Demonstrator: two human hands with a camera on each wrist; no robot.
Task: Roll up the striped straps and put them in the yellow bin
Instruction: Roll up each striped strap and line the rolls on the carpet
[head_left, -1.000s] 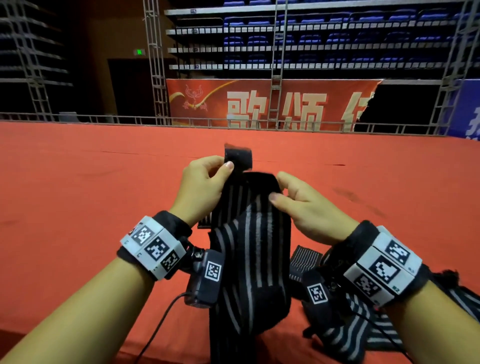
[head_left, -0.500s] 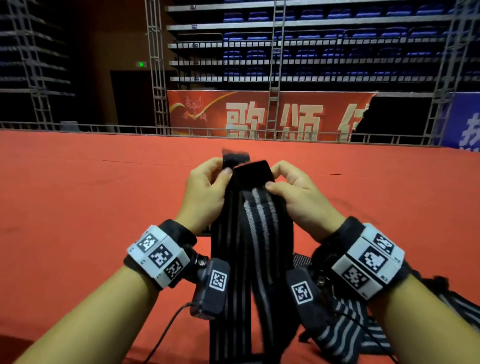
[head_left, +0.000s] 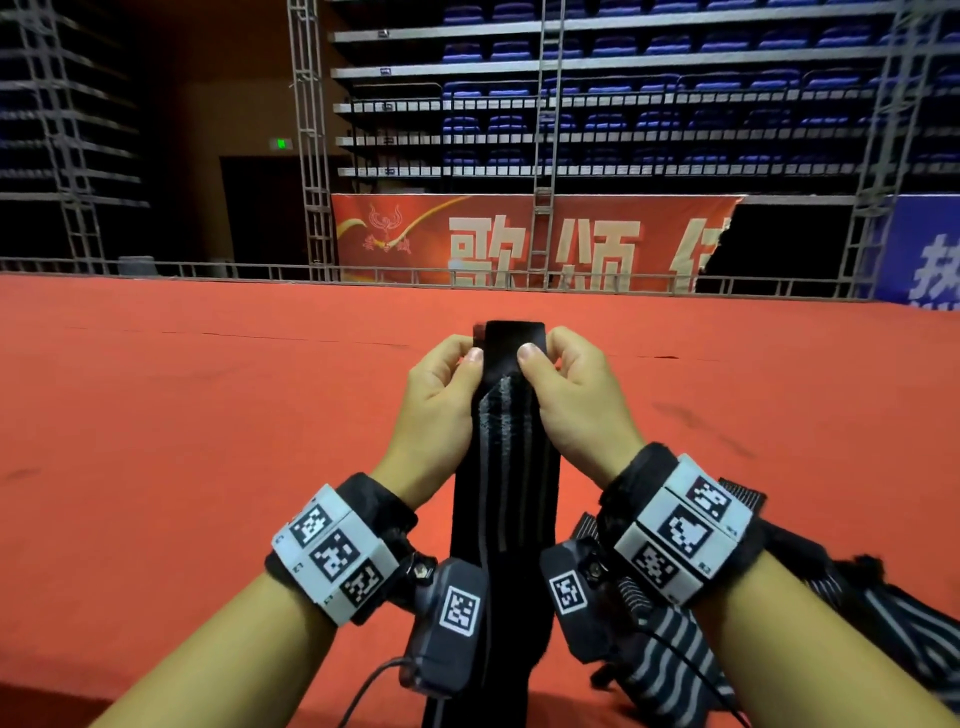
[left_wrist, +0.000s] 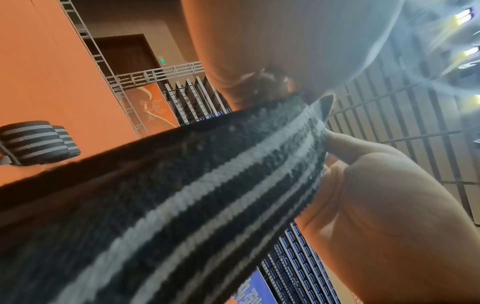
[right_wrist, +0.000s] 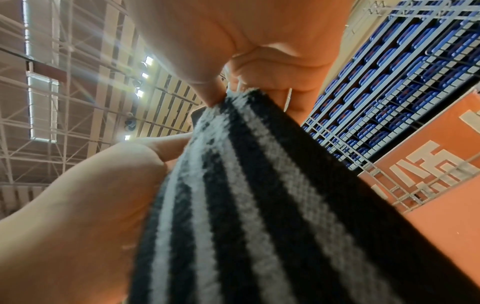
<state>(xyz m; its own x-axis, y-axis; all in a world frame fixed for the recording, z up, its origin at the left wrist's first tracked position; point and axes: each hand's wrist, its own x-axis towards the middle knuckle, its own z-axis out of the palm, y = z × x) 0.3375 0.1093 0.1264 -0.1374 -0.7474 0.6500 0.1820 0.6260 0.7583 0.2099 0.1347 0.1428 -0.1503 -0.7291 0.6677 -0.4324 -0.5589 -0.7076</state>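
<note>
striped strap (head_left: 506, 483), black with grey lines down its length, hangs upright in the air above the near edge of the red carpeted surface (head_left: 182, 441), its plain black end tab at the top and its long tail dropping out of view at the bottom of the head view. left hand (head_left: 441, 410) pinches the upper left edge with thumb over curled fingers, and right hand (head_left: 576, 410) pinches the upper right edge the same way, so both hands are closed on the strap with the 2 thumbs close together just under the tab. both wrist views show a coarse knitted weave that bends at the grip, so it is likely soft, light, a little stretchy and not slippery; it should fold without resistance but will spring loose unless the first turns are pressed tight. the sensible hold is where the hands are now, at the 2 side edges of the top end, to turn the tab over and wind downward while the tail hangs free. more loose straps (head_left: 670, 660) lie heaped on the surface near its right edge, below the right wrist. a rolled strap (left_wrist: 39, 142) already lies on the surface in the left wrist view. no yellow bin shows in any view.
</note>
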